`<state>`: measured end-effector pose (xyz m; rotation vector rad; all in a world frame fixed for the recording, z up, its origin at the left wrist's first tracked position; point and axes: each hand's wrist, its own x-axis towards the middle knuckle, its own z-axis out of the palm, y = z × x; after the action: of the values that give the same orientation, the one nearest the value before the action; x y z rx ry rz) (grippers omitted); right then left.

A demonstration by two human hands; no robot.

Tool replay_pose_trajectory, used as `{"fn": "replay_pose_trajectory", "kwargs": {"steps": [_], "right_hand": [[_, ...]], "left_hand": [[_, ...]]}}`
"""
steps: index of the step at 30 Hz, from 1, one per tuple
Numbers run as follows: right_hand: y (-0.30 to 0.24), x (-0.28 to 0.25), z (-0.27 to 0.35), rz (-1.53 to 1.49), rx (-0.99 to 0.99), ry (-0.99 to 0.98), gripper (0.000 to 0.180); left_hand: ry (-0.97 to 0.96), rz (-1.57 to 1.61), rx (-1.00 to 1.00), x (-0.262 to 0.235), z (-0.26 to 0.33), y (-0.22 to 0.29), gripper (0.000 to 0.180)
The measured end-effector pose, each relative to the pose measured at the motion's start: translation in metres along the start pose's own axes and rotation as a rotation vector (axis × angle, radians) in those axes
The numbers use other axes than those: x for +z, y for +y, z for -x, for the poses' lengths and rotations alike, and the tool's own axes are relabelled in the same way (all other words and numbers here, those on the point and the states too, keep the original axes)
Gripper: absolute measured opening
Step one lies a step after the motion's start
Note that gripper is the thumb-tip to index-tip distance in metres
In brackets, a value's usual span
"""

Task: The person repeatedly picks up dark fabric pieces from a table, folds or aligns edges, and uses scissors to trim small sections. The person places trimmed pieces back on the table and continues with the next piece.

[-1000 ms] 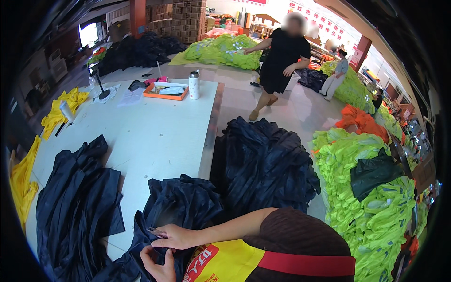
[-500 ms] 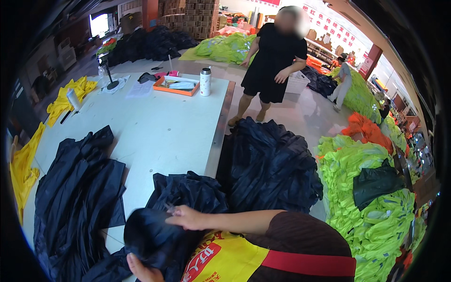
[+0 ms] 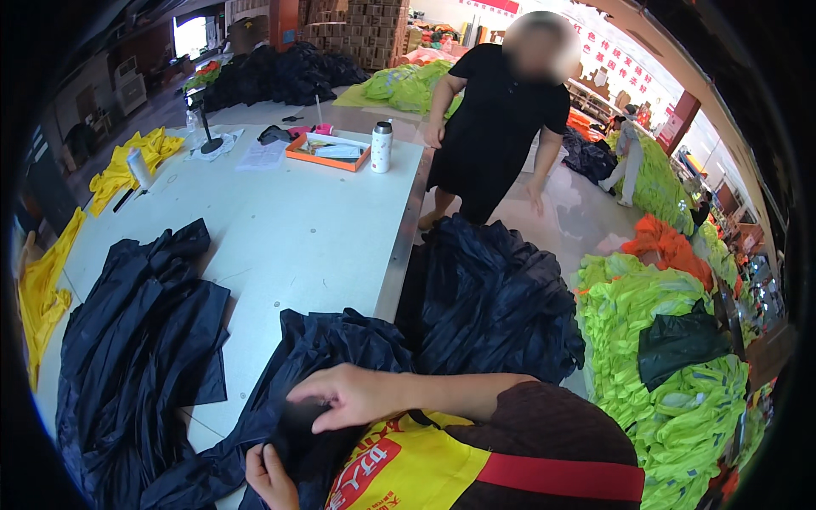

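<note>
My left hand (image 3: 270, 478) is closed on the edge of a dark navy garment (image 3: 255, 429), thumb and fingers pinching the thin cloth. Just above it my right hand (image 3: 344, 398) hovers over the same cloth, thumb and forefinger spread apart. The cloth between those fingers is smeared by motion, and nothing held shows there; the palm side is hidden. More navy cloth (image 3: 340, 340) lies bunched on the table edge beyond my right hand. To the left, a long heap of navy garments (image 3: 136, 340) is spread over the pale table (image 3: 314, 246).
An orange tray (image 3: 327, 161), a white flask (image 3: 382, 146) and a small black stand (image 3: 208, 136) are on the table's far end. Yellow cloth (image 3: 136, 166) lies along its left side. A navy pile (image 3: 493, 306), a lime-green pile (image 3: 654, 408) and a standing person (image 3: 497, 127) are rightward.
My right fingers have spread; a small blurred greyish thing at their tips no longer shows. The lifted navy cloth has dropped flatter. My left hand has shifted right, and the person has come nearer.
</note>
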<state>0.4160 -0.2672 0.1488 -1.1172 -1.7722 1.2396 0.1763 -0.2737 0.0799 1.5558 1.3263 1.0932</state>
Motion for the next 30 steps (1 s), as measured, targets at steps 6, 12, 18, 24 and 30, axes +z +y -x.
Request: {"fn": "replay_pose_trajectory", "kwargs": {"steps": [6,12,18,24,30], "right_hand": [[0.021,0.052,-0.012,0.348,-0.269,-0.067,0.032],[0.026,0.047,-0.021,0.332,-0.205,-0.158,0.019],[0.037,0.044,-0.025,0.303,-0.157,-0.092,0.016],[0.045,0.043,-0.024,0.265,-0.158,-0.016,0.018],[0.05,0.041,-0.024,0.153,-0.147,-0.031,0.02]], "left_hand": [[-0.193,0.073,0.106,0.014,0.008,-0.001,0.012],[-0.331,0.201,-0.145,0.0,0.013,0.016,0.018],[-0.311,0.295,-0.282,0.002,0.016,0.026,0.022],[-0.236,0.152,-0.195,0.009,0.025,0.016,0.028],[-0.232,0.344,-0.381,0.003,0.025,0.009,0.034]]}}
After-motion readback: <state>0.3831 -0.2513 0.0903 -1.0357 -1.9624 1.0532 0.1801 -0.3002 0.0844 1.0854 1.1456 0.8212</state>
